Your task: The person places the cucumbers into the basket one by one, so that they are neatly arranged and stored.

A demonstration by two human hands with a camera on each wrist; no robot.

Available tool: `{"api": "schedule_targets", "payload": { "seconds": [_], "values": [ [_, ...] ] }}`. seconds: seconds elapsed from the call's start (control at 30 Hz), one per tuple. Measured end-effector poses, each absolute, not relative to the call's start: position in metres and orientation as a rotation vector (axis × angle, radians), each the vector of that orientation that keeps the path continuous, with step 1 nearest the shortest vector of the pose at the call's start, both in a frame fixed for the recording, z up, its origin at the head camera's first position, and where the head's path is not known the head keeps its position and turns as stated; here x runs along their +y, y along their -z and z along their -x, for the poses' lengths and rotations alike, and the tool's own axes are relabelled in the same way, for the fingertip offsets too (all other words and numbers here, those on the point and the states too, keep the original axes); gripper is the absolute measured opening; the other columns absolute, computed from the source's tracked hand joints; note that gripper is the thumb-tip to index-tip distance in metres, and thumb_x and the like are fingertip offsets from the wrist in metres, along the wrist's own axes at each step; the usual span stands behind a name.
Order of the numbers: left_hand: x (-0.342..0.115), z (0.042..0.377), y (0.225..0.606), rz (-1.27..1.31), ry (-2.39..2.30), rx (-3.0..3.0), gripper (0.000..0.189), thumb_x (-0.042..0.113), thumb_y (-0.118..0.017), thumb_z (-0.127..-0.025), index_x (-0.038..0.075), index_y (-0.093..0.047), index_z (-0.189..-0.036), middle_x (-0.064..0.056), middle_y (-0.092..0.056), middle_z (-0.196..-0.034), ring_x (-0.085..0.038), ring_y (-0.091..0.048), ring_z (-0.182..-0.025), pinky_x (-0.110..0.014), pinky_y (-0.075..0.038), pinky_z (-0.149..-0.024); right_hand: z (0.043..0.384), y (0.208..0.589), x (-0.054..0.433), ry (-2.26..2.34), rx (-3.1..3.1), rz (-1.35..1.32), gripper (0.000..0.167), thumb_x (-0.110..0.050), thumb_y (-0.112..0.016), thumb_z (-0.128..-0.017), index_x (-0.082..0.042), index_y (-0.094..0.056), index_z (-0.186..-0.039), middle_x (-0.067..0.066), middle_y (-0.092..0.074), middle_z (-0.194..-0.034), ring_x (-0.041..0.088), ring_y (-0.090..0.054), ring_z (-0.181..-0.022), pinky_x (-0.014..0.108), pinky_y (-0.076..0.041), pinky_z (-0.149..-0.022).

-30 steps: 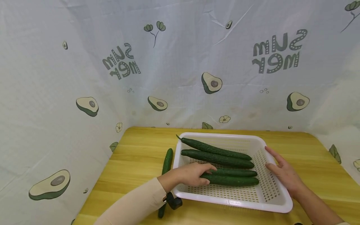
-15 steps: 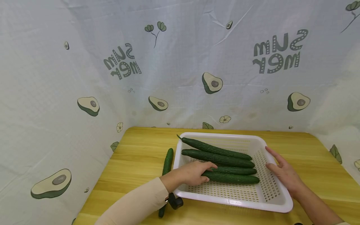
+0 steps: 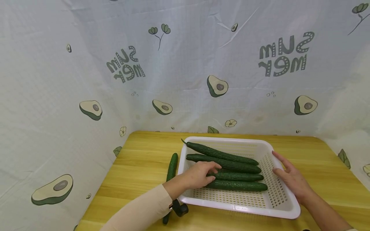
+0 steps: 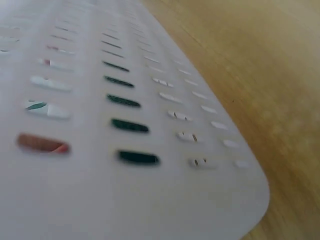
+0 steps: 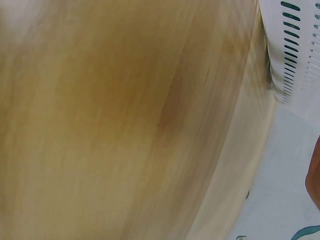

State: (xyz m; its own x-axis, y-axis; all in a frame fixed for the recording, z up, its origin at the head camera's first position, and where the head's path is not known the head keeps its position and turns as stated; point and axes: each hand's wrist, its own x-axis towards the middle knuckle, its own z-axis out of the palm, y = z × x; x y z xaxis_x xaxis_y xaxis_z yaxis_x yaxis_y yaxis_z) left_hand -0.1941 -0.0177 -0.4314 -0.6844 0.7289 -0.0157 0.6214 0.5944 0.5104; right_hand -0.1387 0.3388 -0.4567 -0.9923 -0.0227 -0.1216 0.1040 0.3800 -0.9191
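Observation:
Inside a white plastic basket [image 3: 240,208] lie several long green cucumbers, side by side. My left hand [image 3: 196,175] is over their left ends, its fingers loosely bent and spread from the thumb above the third cucumber [image 3: 240,176] from the back; the hand covers that end. Just in front of it lies the nearest cucumber [image 3: 240,185]. My right hand [image 3: 296,183] holds the basket's right rim, thumb on the inner side. The left wrist view has the basket's slotted wall [image 4: 150,200] close up. A finger [image 5: 314,175] shows at the right wrist view's edge.
Another cucumber [image 3: 172,166] lies on the wooden table [image 3: 138,166] left of the basket, partly hidden by the left forearm and a black wrist device [image 3: 180,208]. A printed cloth [image 3: 185,64] hangs behind and beside the table.
My left hand has risen slightly and shifted back, off the nearest cucumber. That cucumber moved a little back, then forward, leaving a wider gap to the third. The right hand stays put.

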Motion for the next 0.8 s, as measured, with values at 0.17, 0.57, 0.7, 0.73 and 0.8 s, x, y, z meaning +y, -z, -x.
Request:
{"api": "schedule_targets", "payload": {
  "seconds": [0.17, 0.57, 0.7, 0.73, 0.8],
  "values": [
    [-0.025, 0.191, 0.428, -1.145, -0.858, 2.648, 0.038, 0.019, -0.06, -0.105, 0.019, -0.058, -0.143, 0.004, -0.072, -0.124, -0.007, -0.068, -0.113, -0.019, -0.055, -0.09, 0.138, 0.457, 0.338, 1.686, 2.506, -0.087, 0.072, -0.021, -0.044, -0.11, -0.033, -0.001, -0.166, 0.047, -0.043, -0.142, 0.018, -0.076, -0.084, 0.044, -0.064, -0.067],
    [-0.067, 0.181, 0.409, -1.138, -1.152, 2.688, 0.037, 0.022, -0.061, -0.104, 0.011, -0.061, -0.139, -0.004, -0.072, -0.125, -0.017, -0.068, -0.111, -0.029, -0.057, -0.091, 0.139, 0.458, 0.338, 1.704, 2.488, -0.098, 0.071, -0.021, -0.045, -0.11, -0.035, -0.003, -0.166, 0.037, -0.057, -0.134, 0.016, -0.075, -0.083, 0.044, -0.063, -0.067],
    [-0.09, 0.18, 0.405, -1.068, -1.278, 2.748, 0.037, 0.018, -0.065, -0.102, 0.011, -0.062, -0.138, -0.006, -0.072, -0.124, -0.022, -0.068, -0.112, -0.039, -0.058, -0.093, 0.14, 0.458, 0.34, 1.719, 2.479, -0.072, 0.071, -0.021, -0.045, -0.11, -0.035, -0.003, -0.166, 0.028, -0.061, -0.132, 0.016, -0.076, -0.084, 0.044, -0.064, -0.067],
    [-0.097, 0.18, 0.405, -1.042, -1.311, 2.767, 0.036, 0.017, -0.066, -0.101, 0.011, -0.063, -0.137, -0.007, -0.072, -0.123, -0.022, -0.068, -0.111, -0.041, -0.058, -0.093, 0.14, 0.458, 0.34, 1.724, 2.478, -0.069, 0.071, -0.02, -0.045, -0.11, -0.035, -0.004, -0.166, 0.027, -0.062, -0.131, 0.016, -0.076, -0.084, 0.044, -0.064, -0.067],
    [-0.109, 0.182, 0.407, -0.987, -1.353, 2.817, 0.036, 0.015, -0.067, -0.1, 0.011, -0.064, -0.135, -0.006, -0.073, -0.123, -0.022, -0.069, -0.109, -0.043, -0.058, -0.091, 0.141, 0.458, 0.341, 1.732, 2.477, -0.064, 0.071, -0.02, -0.045, -0.11, -0.036, -0.004, -0.166, 0.025, -0.063, -0.13, 0.016, -0.076, -0.084, 0.044, -0.064, -0.068]
  ]
}}
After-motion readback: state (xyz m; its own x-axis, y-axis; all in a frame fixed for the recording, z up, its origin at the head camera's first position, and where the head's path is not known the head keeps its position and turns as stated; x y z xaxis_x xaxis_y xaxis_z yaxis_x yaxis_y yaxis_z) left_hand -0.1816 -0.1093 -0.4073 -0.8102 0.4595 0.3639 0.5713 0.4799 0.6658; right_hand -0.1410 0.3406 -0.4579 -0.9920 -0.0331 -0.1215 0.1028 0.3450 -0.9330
